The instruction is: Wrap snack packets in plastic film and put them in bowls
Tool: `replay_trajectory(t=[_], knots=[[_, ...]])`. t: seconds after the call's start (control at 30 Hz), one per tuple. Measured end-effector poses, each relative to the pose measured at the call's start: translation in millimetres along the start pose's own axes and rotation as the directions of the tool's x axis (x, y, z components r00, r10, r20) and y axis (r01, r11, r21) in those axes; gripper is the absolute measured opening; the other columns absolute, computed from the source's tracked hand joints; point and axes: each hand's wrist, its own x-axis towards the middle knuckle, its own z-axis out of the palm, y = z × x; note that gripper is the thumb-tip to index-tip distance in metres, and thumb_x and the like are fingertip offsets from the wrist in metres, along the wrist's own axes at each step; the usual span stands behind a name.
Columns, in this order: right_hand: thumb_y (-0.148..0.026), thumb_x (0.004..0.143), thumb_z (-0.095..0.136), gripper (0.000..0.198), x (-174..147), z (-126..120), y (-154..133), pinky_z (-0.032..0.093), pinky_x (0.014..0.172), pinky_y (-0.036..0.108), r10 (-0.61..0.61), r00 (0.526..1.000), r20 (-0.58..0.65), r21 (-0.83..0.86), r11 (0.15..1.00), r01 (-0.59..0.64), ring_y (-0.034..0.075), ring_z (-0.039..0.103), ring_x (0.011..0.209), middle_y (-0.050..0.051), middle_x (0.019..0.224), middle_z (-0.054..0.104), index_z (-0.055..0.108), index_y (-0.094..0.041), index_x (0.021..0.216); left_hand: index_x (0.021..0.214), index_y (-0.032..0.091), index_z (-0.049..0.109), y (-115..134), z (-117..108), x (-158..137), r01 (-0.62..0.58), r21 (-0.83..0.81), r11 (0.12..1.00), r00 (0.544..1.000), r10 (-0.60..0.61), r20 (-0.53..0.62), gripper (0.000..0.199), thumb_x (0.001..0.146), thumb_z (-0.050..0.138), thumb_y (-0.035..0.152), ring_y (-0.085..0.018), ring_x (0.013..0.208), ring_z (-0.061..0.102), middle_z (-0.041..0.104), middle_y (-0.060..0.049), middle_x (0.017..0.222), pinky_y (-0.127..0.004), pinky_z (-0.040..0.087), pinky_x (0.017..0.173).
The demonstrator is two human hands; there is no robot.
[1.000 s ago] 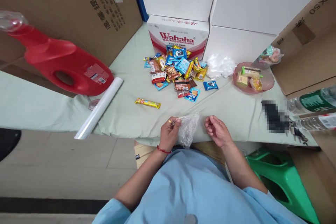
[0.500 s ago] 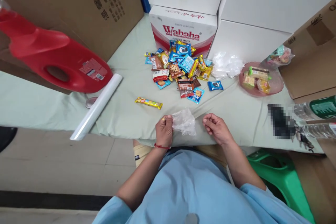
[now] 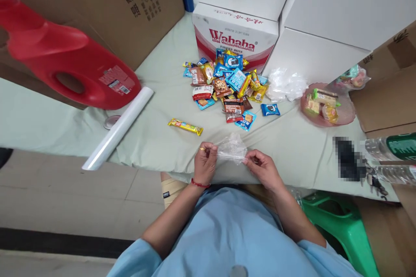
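Observation:
A crumpled clear plastic bag [image 3: 232, 148] stretches between my two hands at the table's front edge. My left hand [image 3: 206, 162] pinches its left side, fingers closed. At the bag's lower right corner, the fingertips of my right hand [image 3: 261, 167] are closed on the film. Just beyond my left hand lies a long yellow snack packet [image 3: 185, 127], apart from the rest. Farther back, a heap of small wrapped snacks [image 3: 227, 82] in blue, brown, yellow and red leans towards a white and red Wahaha box [image 3: 235, 30].
Clumped clear bags [image 3: 284, 84] and a pink dish [image 3: 344, 110] with several wrapped snacks stand right of the heap. Bottles [image 3: 399, 142] and keys [image 3: 377, 184] lie far right. Leftward are a white roll [image 3: 118, 130] and red jug [image 3: 74, 60]. A green stool [image 3: 349, 220] stands below.
My right hand has moved left and taken hold of the plastic bag's right side. My left hand keeps its pinch. The camera view has shifted slightly.

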Motion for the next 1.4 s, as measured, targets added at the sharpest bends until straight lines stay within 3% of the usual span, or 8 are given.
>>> replay_trajectory(t=[0.3, 0.43, 0.57, 0.7, 0.87, 0.97, 1.13, 1.4], knots=[[-0.028, 0.098, 0.065, 0.008, 2.3, -27.4, -17.5, 0.049, 0.07, 0.028, -0.388, 0.908, 0.155, -0.32, 0.85, 0.418, 0.017, 0.062, 0.082, 0.004, 0.091, 0.065, 0.072, -0.025, 0.097, 0.096, 0.021, 0.06, 14.3, 0.2, 14.9, 0.136, -0.18, 0.974, 0.988, -0.12, 0.093, 0.048, 0.088, 0.054, 0.069, -0.019, 0.085, 0.064, 0.067, -0.005, 0.091, -0.03, 0.053, 0.072], [-0.021, 0.1, 0.061, 0.012, 0.4, -27.8, -24.7, 0.053, 0.075, 0.028, -0.477, 0.824, 0.306, -0.391, 0.726, 0.565, 0.017, 0.065, 0.087, 0.005, 0.096, 0.066, 0.072, -0.026, 0.103, 0.097, 0.02, 0.061, 33.2, -6.4, 36.0, 0.335, 0.081, 0.939, 0.903, -0.345, 0.257, 0.061, 0.086, 0.048, 0.078, -0.019, 0.074, 0.063, 0.066, -0.004, 0.083, -0.029, 0.05, 0.061], [-0.021, 0.101, 0.056, 0.016, 0.4, -28.6, -22.8, 0.054, 0.074, 0.028, -0.473, 0.795, 0.38, -0.438, 0.664, 0.605, 0.017, 0.065, 0.087, 0.006, 0.098, 0.066, 0.071, -0.025, 0.106, 0.074, 0.019, 0.058, 42.8, -7.0, 44.8, 0.217, 0.237, 0.947, 0.876, -0.296, 0.38, 0.046, 0.078, 0.07, 0.064, -0.012, 0.058, 0.047, 0.054, 0.003, 0.063, -0.024, 0.036, 0.053], [-0.026, 0.101, 0.055, 0.019, 2.1, -35.8, -16.2, 0.055, 0.08, 0.032, -0.457, 0.861, 0.22, -0.519, 0.692, 0.501, 0.019, 0.066, 0.093, 0.008, 0.105, 0.066, 0.072, -0.026, 0.11, 0.072, 0.022, 0.05, 41.1, 1.5, 37.1, 0.073, 0.168, 0.983, 0.968, -0.11, 0.224, 0.042, 0.089, 0.061, 0.059, -0.011, 0.053, 0.039, 0.046, 0.006, 0.056, -0.024, 0.033, 0.052], [-0.046, 0.1, 0.056, 0.028, -2.2, -29.0, -15.7, 0.049, 0.06, 0.029, -0.191, 0.966, -0.172, -0.282, 0.95, 0.137, 0.016, 0.06, 0.071, 0.007, 0.099, 0.068, 0.072, -0.023, 0.109, 0.084, 0.022, 0.056, 33.4, 15.3, 18.8, -0.095, 0.2, 0.975, 0.996, 0.093, 0.018, 0.036, 0.097, 0.053, 0.056, -0.012, 0.057, 0.043, 0.048, 0.005, 0.062, -0.025, 0.037, 0.056], [-0.06, 0.095, 0.061, 0.04, 1.6, -3.7, -17.2, 0.038, 0.047, 0.025, 0.067, 0.994, -0.086, 0.013, 0.998, -0.066, 0.012, 0.049, 0.055, 0.003, 0.086, 0.068, 0.071, -0.022, 0.105, 0.091, 0.023, 0.059, 27.6, 23.3, 7.0, -0.166, 0.237, 0.957, 0.986, 0.154, 0.069, 0.036, 0.099, 0.05, 0.057, -0.012, 0.055, 0.043, 0.048, 0.006, 0.062, -0.025, 0.036, 0.056], [-0.059, 0.073, 0.084, 0.043, 23.5, 27.9, -25.2, 0.037, 0.049, 0.022, 0.116, 0.991, -0.071, 0.231, 0.968, -0.097, 0.009, 0.043, 0.055, -0.003, 0.072, 0.063, 0.068, -0.021, 0.084, 0.093, 0.023, 0.059, 26.5, 24.9, 0.0, -0.159, 0.196, 0.968, 0.983, 0.137, 0.121, 0.039, 0.099, 0.05, 0.061, -0.011, 0.051, 0.042, 0.047, 0.006, 0.06, -0.025, 0.035, 0.052], [-0.047, 0.072, 0.088, 0.038, 33.1, -32.1, -49.5, 0.053, 0.049, 0.023, 0.242, 0.967, 0.082, 0.53, 0.811, -0.249, 0.014, 0.064, 0.063, 0.004, 0.09, 0.076, 0.06, -0.022, 0.079, 0.086, 0.024, 0.055, 42.2, -1.5, 23.0, -0.005, -0.025, 1.0, 1.0, 0.005, 0.013, 0.044, 0.087, 0.065, 0.067, -0.009, 0.046, 0.035, 0.04, 0.008, 0.056, -0.023, 0.031, 0.043]])
